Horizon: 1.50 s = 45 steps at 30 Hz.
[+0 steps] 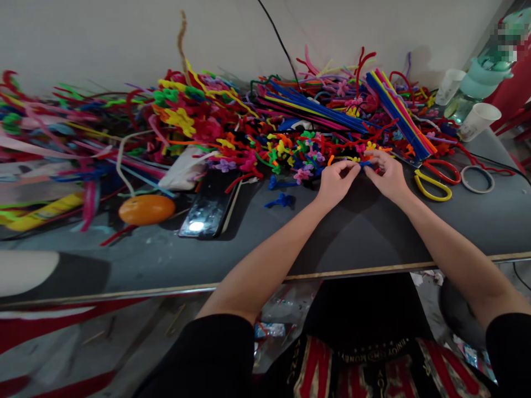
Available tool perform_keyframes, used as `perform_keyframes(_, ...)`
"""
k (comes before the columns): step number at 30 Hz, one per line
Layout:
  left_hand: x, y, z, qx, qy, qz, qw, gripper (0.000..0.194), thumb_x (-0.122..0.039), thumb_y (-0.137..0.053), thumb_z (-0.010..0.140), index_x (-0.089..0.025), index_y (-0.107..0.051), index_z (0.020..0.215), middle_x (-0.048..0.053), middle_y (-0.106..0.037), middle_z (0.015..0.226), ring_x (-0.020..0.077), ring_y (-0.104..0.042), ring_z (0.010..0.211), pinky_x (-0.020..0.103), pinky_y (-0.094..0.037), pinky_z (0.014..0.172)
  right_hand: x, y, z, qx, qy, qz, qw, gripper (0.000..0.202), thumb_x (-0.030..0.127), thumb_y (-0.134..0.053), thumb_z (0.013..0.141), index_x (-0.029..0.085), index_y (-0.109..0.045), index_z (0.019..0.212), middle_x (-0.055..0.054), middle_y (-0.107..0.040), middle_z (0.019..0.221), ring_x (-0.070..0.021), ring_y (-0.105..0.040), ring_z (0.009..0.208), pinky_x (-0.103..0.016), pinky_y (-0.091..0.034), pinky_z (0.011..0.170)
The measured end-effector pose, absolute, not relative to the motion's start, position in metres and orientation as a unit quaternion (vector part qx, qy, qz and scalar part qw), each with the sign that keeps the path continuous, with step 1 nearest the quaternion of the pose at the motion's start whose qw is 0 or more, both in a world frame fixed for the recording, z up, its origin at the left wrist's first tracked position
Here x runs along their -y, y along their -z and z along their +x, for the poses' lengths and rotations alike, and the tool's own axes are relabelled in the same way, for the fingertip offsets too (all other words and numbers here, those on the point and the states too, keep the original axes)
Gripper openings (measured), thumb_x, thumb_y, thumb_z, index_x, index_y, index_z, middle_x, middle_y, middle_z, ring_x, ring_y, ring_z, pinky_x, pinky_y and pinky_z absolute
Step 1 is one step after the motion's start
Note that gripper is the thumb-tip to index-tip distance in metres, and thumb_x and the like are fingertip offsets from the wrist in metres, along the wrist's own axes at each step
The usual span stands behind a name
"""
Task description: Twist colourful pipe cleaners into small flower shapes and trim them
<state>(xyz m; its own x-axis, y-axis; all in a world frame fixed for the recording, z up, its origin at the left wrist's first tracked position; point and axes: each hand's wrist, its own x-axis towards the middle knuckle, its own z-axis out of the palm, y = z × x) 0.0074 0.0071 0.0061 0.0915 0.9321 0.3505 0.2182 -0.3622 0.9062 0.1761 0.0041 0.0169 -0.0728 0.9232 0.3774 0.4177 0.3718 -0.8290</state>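
Between my fingertips is a small blue pipe-cleaner piece (364, 164), held just above the front of the pile. My left hand (337, 181) pinches it from the left, thumb and forefinger together. From the other side my right hand (388, 176) has its fingers curled on the same piece. Part of the blue piece is hidden by the fingers. On the grey table left of my hands lie a blue pipe-cleaner flower (282, 200) and another small blue piece (272, 182). Small colourful pipe-cleaner flowers (286, 152) crowd the area behind.
Scissors (433, 189) with red and yellow handles and a tape roll (478, 179) lie at right. Paper cups (481, 120) stand behind them near a green-lidded bottle (481, 83). Bundled pipe cleaners (400, 116) top the pile. A phone (209, 207) and an orange oval object (147, 210) lie left.
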Motion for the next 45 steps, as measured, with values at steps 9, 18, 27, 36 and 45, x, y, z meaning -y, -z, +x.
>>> perform_keyframes(9, -0.002, -0.011, 0.004, -0.384, -0.473, 0.771, 0.185, 0.012, -0.020, -0.056, 0.091, -0.017, -0.065, 0.084, 0.005, -0.069, 0.082, 0.0170, -0.063, 0.080, 0.031, -0.051, 0.077, -0.011, -0.013, 0.175, 0.588, -0.391, -0.489, 0.513, 0.045, 0.046, -0.079, 0.075, 0.021, -0.067, 0.111, -0.003, -0.073, 0.083, -0.0140, -0.064, 0.062, -0.027, -0.053, 0.051)
perform_keyframes(18, -0.004, -0.008, 0.005, -0.362, -0.492, 0.761, 0.217, 0.010, -0.019, -0.054, 0.092, -0.018, -0.059, 0.083, 0.003, -0.061, 0.079, 0.0149, -0.059, 0.077, 0.026, -0.045, 0.065, -0.006, -0.025, 0.170, 0.531, -0.481, -0.471, 0.515, 0.042, 0.049, -0.091, 0.057, 0.017, -0.072, 0.077, 0.001, -0.066, 0.061, -0.0102, -0.059, 0.051, -0.024, -0.049, 0.046)
perform_keyframes(27, -0.001, -0.007, 0.007, -0.390, -0.481, 0.717, 0.320, 0.018, -0.033, -0.057, 0.093, -0.019, -0.066, 0.085, 0.005, -0.068, 0.087, 0.0155, -0.060, 0.077, 0.027, -0.046, 0.066, -0.008, -0.029, 0.174, 0.466, -0.569, -0.508, 0.448, 0.036, 0.044, -0.091, 0.061, 0.018, -0.068, 0.072, 0.005, -0.056, 0.053, -0.0063, -0.051, 0.045, -0.019, -0.043, 0.039)
perform_keyframes(36, -0.003, -0.013, 0.002, -0.424, -0.509, 0.695, 0.278, 0.021, -0.039, -0.063, 0.091, -0.020, -0.073, 0.089, 0.005, -0.073, 0.088, 0.0150, -0.062, 0.076, 0.028, -0.049, 0.073, -0.004, -0.023, 0.175, 0.607, -0.404, -0.494, 0.473, 0.025, 0.037, -0.079, 0.071, 0.017, -0.076, 0.085, 0.000, -0.067, 0.063, -0.0087, -0.054, 0.047, -0.022, -0.044, 0.039)
perform_keyframes(45, -0.003, -0.013, 0.003, -0.436, -0.500, 0.689, 0.292, 0.017, -0.031, -0.063, 0.089, -0.019, -0.071, 0.081, 0.005, -0.073, 0.082, 0.0142, -0.060, 0.068, 0.028, -0.048, 0.065, -0.004, -0.020, 0.177, 0.646, -0.342, -0.499, 0.466, 0.023, 0.036, -0.072, 0.078, 0.019, -0.079, 0.091, -0.002, -0.072, 0.071, -0.0088, -0.055, 0.047, -0.024, -0.047, 0.044)
